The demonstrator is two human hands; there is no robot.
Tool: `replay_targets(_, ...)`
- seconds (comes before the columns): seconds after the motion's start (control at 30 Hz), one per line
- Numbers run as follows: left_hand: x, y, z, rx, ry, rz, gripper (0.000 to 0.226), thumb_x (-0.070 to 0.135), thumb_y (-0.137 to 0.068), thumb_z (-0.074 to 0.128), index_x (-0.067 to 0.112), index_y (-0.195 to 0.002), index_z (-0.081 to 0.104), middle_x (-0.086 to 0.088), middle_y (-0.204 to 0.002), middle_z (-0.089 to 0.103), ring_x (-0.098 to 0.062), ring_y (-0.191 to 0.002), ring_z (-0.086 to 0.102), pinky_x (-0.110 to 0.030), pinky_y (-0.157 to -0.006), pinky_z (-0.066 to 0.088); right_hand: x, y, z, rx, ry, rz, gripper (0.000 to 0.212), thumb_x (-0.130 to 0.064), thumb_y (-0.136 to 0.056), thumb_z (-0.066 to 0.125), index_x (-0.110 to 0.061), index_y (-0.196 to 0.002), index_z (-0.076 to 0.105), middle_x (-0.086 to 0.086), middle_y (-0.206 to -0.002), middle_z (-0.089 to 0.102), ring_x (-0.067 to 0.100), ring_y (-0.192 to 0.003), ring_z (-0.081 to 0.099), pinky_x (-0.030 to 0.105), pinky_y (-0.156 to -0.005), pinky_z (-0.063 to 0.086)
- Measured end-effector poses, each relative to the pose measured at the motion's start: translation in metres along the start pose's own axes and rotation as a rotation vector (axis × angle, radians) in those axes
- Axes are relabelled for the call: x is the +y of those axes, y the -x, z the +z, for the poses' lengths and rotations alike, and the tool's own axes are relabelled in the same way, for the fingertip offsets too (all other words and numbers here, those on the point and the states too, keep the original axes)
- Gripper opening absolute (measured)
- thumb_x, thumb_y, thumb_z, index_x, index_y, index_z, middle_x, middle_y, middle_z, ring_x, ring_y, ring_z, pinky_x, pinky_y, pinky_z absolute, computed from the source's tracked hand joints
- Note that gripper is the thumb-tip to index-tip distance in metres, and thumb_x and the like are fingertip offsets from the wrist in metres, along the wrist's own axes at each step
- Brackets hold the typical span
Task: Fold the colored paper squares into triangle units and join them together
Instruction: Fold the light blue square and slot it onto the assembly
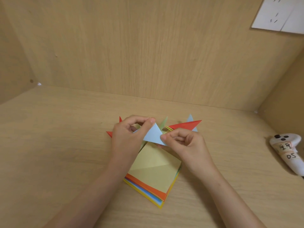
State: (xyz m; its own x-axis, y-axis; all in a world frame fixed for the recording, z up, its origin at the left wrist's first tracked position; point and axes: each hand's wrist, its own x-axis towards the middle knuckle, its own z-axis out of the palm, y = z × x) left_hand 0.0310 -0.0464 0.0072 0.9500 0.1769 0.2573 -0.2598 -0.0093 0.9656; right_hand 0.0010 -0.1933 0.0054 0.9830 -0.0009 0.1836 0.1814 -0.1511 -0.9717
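blue triangle [153, 134]: pale blue folded paper, flat triangular face toward the camera, apex up. Held above the table, over the far edge of the stack, between both hands.
left hand [130, 134]: thumb and forefinger pinching the top corner of the blue triangle, other fingers curled under, wrist coming in from lower left.
right hand [185, 143]: thumb and forefinger pinching the lower right corner of the blue triangle, remaining fingers curled loosely, forearm entering from lower right.
paper stack [160, 197]: square sheets lying on the table just below the hands, turned like a diamond. Top sheet pale yellow-green with a diagonal crease; orange, blue and yellow edges showing underneath.
folded units: long red point [185, 125] sticking out right behind the right hand, red tips [109, 133] left of the left hand, green tip [164, 122] and light blue tip [190, 118] behind. How they connect is hidden by the hands.
table [65, 145]: light wood, same wood on the walls behind and at the sides.
white object [286, 150]: at the right edge, taped labels with handwriting, well apart from the paper.
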Motion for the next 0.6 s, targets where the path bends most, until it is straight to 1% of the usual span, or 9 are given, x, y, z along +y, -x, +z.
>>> replay_targets(0.13,-0.001,0.000,0.001,0.021,-0.031,0.002,0.008,0.022,-0.078,0.073,0.026,-0.071,0.072,0.012,-0.075,0.071,-0.005,-0.060,0.052,-0.014,-0.058,0.042,-0.001,-0.001,0.000,0.010,0.022,-0.010,0.010,-0.014,-0.083,0.070,-0.011,-0.073,0.068,0.010,-0.075,0.074,0.019,-0.074,0.070,0.024,-0.073,0.051)
replay_targets(0.2,-0.001,0.000,0.002,0.033,-0.022,-0.001,0.010,0.021,-0.079,0.073,0.026,-0.070,0.071,0.012,-0.073,0.070,-0.005,-0.061,0.053,-0.019,-0.061,0.043,0.000,-0.001,0.000,0.021,0.022,-0.009,0.010,-0.014,-0.083,0.069,-0.009,-0.075,0.068,0.010,-0.075,0.074,0.024,-0.078,0.071,0.026,-0.076,0.052)
replay_targets(0.23,0.000,0.000,0.001,0.047,0.001,-0.012,0.011,0.021,-0.079,0.072,0.025,-0.070,0.071,0.011,-0.071,0.070,-0.005,-0.062,0.054,-0.023,-0.063,0.044,0.001,0.000,-0.001,0.020,0.032,-0.012,0.010,-0.014,-0.084,0.069,-0.009,-0.075,0.068,0.009,-0.074,0.074,0.023,-0.078,0.072,0.025,-0.077,0.052)
replay_targets(0.33,0.001,-0.007,-0.009,0.140,0.072,-0.040,0.010,0.024,-0.082,0.070,0.020,-0.073,0.072,0.011,-0.070,0.067,-0.006,-0.068,0.056,-0.035,-0.070,0.047,0.003,0.001,-0.004,0.001,0.132,-0.034,0.012,-0.013,-0.087,0.066,-0.008,-0.075,0.066,0.004,-0.073,0.074,0.011,-0.072,0.070,0.015,-0.074,0.050)
replay_targets(0.4,0.001,-0.010,-0.015,0.151,0.054,-0.030,0.009,0.026,-0.083,0.070,0.018,-0.077,0.072,0.009,-0.074,0.068,-0.006,-0.072,0.058,-0.038,-0.074,0.049,0.005,0.000,-0.004,0.003,0.123,-0.036,0.013,-0.010,-0.088,0.064,-0.008,-0.075,0.065,0.005,-0.073,0.074,0.012,-0.068,0.069,0.017,-0.073,0.051)
replay_targets(0.43,0.001,-0.009,-0.015,0.140,0.061,-0.030,0.010,0.026,-0.083,0.070,0.018,-0.077,0.072,0.010,-0.074,0.069,-0.005,-0.072,0.059,-0.037,-0.074,0.049,0.006,-0.001,-0.005,0.022,0.102,-0.039,0.012,-0.010,-0.088,0.063,-0.008,-0.076,0.065,0.007,-0.073,0.073,0.015,-0.068,0.069,0.021,-0.073,0.053)
replay_targets(0.5,0.002,-0.006,-0.010,0.101,0.076,-0.038,0.010,0.022,-0.082,0.070,0.017,-0.074,0.072,0.013,-0.069,0.068,-0.001,-0.067,0.058,-0.030,-0.069,0.047,0.006,-0.003,-0.006,0.089,0.051,-0.060,0.012,-0.009,-0.089,0.062,-0.005,-0.078,0.064,0.009,-0.073,0.072,0.019,-0.067,0.069,0.026,-0.072,0.054)
replay_targets(0.57,0.002,-0.002,-0.003,0.036,0.063,-0.036,0.009,0.017,-0.081,0.071,0.017,-0.072,0.072,0.011,-0.068,0.069,0.000,-0.062,0.058,-0.021,-0.066,0.046,0.005,-0.004,-0.006,0.133,0.005,-0.086,0.012,-0.010,-0.089,0.061,-0.002,-0.082,0.066,0.009,-0.076,0.072,0.015,-0.068,0.068,0.021,-0.070,0.052)
replay_targets(0.6,0.001,-0.001,-0.001,0.002,0.046,-0.026,0.009,0.016,-0.080,0.071,0.017,-0.071,0.072,0.009,-0.069,0.070,0.000,-0.063,0.059,-0.018,-0.064,0.046,0.004,-0.003,-0.005,0.128,-0.011,-0.093,0.011,-0.013,-0.088,0.063,-0.003,-0.084,0.067,0.008,-0.078,0.072,0.013,-0.070,0.068,0.020,-0.070,0.051)
